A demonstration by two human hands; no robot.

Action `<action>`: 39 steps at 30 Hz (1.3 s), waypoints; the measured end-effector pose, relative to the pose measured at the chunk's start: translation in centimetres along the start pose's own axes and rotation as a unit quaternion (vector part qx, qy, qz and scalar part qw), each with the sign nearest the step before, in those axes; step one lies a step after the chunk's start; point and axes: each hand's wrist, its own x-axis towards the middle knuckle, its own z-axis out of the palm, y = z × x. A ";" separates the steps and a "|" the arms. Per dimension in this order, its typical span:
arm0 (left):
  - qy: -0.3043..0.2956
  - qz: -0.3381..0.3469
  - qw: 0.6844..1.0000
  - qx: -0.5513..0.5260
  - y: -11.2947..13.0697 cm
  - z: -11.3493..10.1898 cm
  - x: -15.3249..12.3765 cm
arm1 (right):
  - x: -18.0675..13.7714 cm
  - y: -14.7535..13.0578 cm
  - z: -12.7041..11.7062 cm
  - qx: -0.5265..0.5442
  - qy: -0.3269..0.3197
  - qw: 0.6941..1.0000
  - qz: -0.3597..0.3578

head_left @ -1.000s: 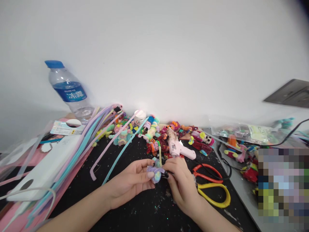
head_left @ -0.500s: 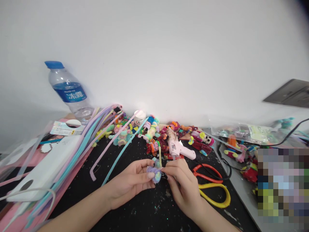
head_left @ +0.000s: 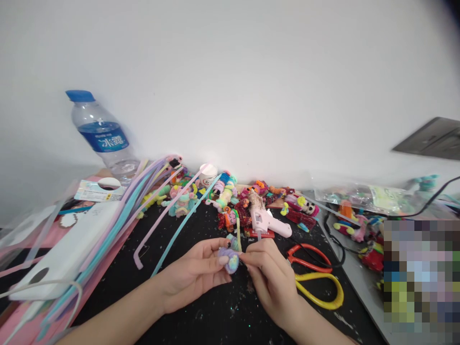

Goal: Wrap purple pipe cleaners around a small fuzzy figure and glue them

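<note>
My left hand [head_left: 201, 263] is closed around a small fuzzy pipe-cleaner figure [head_left: 230, 258] in lilac and pale blue, with the thumb lying across its front. A pale yellow-green pipe-cleaner strand [head_left: 238, 235] sticks up behind it. My right hand [head_left: 271, 275] is closed in a pinch at the figure's right edge, its index fingertip against it; the fingers partly hide what is between them. Just beyond the right hand lies a pink glue gun [head_left: 271, 224]. Scissors with one red and one yellow handle [head_left: 319, 292] lie to the right of that hand.
Finished pipe-cleaner dolls [head_left: 226, 191] line the wall. Loose pastel pipe cleaners [head_left: 108, 235] lie at left, beside a white box [head_left: 72, 244]. A water bottle [head_left: 102, 132] leans there. At right are a black cable [head_left: 341, 258] and a plastic bag [head_left: 359, 195].
My right fingers have shifted slightly at the figure's right edge, and the figure has turned a little in my left hand. Everything else has stayed in place.
</note>
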 end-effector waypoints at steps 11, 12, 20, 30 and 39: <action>-0.001 0.039 0.996 0.085 0.2 0.3 -0.2 | -0.1 0.1 -0.3 -0.002 -0.006 1.000 0.017; 0.000 0.047 0.994 0.095 0.3 0.4 -0.3 | -0.1 0.1 -0.3 -0.002 -0.006 1.000 0.025; 0.009 0.085 0.984 0.155 0.8 0.3 -0.1 | -0.1 0.5 -0.8 -0.028 -0.015 0.999 0.028; 0.104 0.166 0.969 0.153 1.5 -0.2 0.5 | -0.7 3.1 -10.3 -0.270 -0.248 0.896 0.251; 0.157 0.203 0.960 0.114 1.6 -0.4 0.8 | -3.5 3.1 -9.1 -0.375 -0.375 0.799 0.282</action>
